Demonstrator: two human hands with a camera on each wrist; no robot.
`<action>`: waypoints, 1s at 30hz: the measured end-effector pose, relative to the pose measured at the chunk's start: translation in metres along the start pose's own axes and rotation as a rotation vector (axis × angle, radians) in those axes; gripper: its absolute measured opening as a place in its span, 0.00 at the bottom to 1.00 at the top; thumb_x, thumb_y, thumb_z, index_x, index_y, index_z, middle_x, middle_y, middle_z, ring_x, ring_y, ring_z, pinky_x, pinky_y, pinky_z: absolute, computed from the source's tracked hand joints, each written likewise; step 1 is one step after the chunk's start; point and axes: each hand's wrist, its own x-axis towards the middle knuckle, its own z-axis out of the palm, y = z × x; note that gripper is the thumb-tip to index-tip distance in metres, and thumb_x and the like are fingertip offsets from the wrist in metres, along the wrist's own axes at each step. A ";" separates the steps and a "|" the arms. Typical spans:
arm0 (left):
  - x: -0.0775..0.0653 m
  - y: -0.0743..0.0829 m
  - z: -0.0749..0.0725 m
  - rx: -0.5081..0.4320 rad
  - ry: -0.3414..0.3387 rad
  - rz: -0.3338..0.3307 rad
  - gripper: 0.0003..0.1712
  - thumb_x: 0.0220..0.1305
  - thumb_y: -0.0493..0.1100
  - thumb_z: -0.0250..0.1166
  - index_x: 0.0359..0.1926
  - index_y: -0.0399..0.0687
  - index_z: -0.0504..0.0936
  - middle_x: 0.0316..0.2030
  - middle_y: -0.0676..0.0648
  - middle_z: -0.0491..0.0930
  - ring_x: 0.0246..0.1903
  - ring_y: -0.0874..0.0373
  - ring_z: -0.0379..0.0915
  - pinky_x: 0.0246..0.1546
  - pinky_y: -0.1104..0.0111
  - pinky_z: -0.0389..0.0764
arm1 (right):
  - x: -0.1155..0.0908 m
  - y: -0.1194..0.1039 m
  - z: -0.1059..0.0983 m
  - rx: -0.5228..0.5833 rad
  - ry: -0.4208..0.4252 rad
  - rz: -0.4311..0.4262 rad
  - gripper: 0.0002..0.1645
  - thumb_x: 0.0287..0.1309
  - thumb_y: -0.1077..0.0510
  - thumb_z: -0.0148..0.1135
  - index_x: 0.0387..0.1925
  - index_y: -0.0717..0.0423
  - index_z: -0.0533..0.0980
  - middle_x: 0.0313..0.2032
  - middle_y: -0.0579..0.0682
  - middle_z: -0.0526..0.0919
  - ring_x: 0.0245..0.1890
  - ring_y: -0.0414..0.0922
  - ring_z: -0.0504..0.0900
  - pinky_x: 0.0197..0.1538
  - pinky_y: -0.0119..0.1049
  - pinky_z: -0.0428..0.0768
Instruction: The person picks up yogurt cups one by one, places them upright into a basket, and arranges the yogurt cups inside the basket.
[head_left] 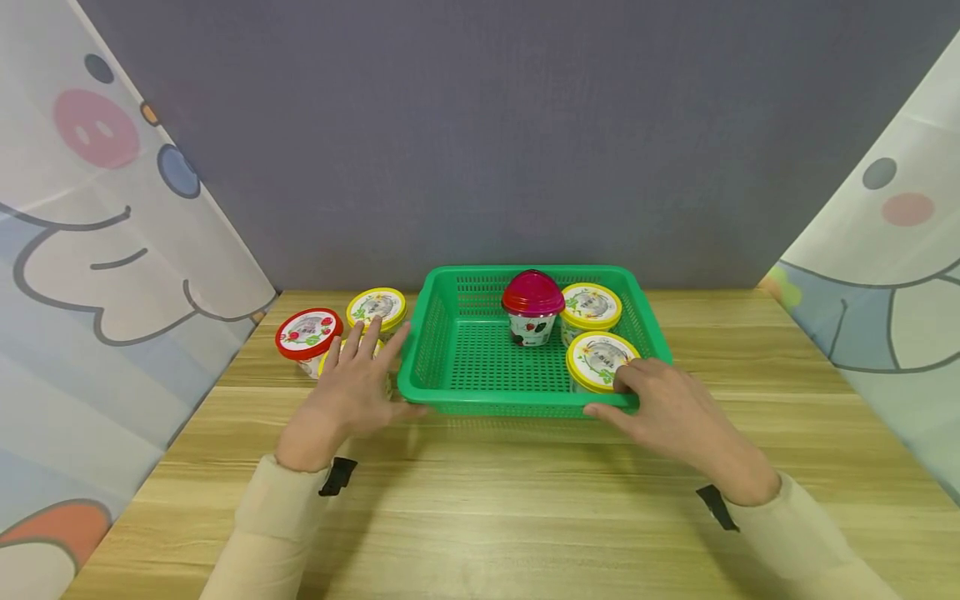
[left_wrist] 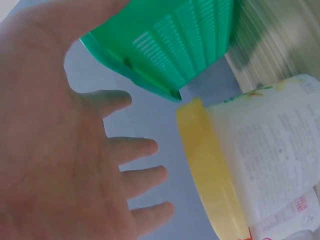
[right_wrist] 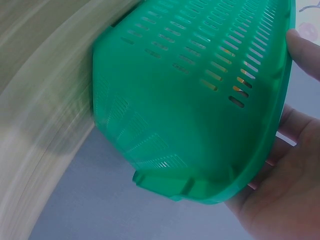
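Observation:
A green plastic basket (head_left: pixel 510 398) stands on the table, holding a tub with a pink domed lid (head_left: pixel 533 293) and two yellow-lidded tubs, one behind (head_left: pixel 591 305) and one in front (head_left: pixel 600 360). My right hand (head_left: pixel 671 412) grips the basket's front right corner, thumb outside and fingers over the rim, close to the front tub. Spread fingers of my left hand (head_left: pixel 348 392) hover over a yellow-lidded tub (left_wrist: pixel 265 150) left of the basket, partly hiding it. In the left wrist view that palm holds nothing, and its thumb overlaps the basket's edge.
Beside the left hand stand a red-lidded tub (head_left: pixel 308 332) and another yellow-lidded tub (head_left: pixel 377 308). A grey panel (head_left: pixel 510 142) rises behind the wooden table (head_left: pixel 510 508). Cartoon-printed curtains (head_left: pixel 90 275) flank both sides.

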 end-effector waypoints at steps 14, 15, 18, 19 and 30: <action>0.006 -0.015 0.003 0.068 -0.023 -0.156 0.46 0.69 0.60 0.58 0.80 0.50 0.52 0.76 0.28 0.47 0.72 0.25 0.44 0.67 0.32 0.51 | -0.001 0.000 -0.001 -0.003 0.002 -0.003 0.23 0.53 0.36 0.74 0.25 0.46 0.74 0.27 0.40 0.74 0.28 0.40 0.70 0.26 0.36 0.69; 0.007 -0.015 0.003 0.075 -0.018 -0.160 0.45 0.70 0.60 0.58 0.80 0.50 0.53 0.75 0.28 0.48 0.72 0.24 0.46 0.66 0.31 0.53 | -0.001 0.000 -0.001 -0.004 0.004 -0.002 0.23 0.53 0.37 0.74 0.25 0.46 0.74 0.27 0.41 0.74 0.28 0.40 0.70 0.26 0.36 0.69; 0.009 -0.018 0.006 0.090 -0.012 -0.171 0.44 0.71 0.62 0.55 0.79 0.49 0.55 0.74 0.27 0.51 0.70 0.24 0.49 0.64 0.31 0.56 | -0.001 0.000 0.001 -0.004 0.009 -0.006 0.23 0.53 0.37 0.74 0.24 0.46 0.74 0.27 0.40 0.74 0.28 0.40 0.70 0.27 0.36 0.69; 0.010 -0.019 0.006 0.091 -0.007 -0.174 0.43 0.71 0.62 0.55 0.79 0.49 0.56 0.74 0.27 0.52 0.70 0.24 0.50 0.63 0.31 0.57 | -0.001 0.000 0.001 -0.004 0.012 -0.007 0.23 0.53 0.37 0.75 0.24 0.46 0.74 0.27 0.40 0.74 0.28 0.40 0.70 0.27 0.36 0.69; 0.013 -0.028 0.010 0.051 -0.004 -0.192 0.39 0.73 0.63 0.52 0.77 0.52 0.61 0.72 0.29 0.55 0.69 0.26 0.51 0.56 0.25 0.58 | 0.000 0.000 0.001 -0.001 0.020 -0.010 0.23 0.53 0.37 0.75 0.24 0.46 0.73 0.26 0.40 0.73 0.28 0.40 0.69 0.28 0.36 0.69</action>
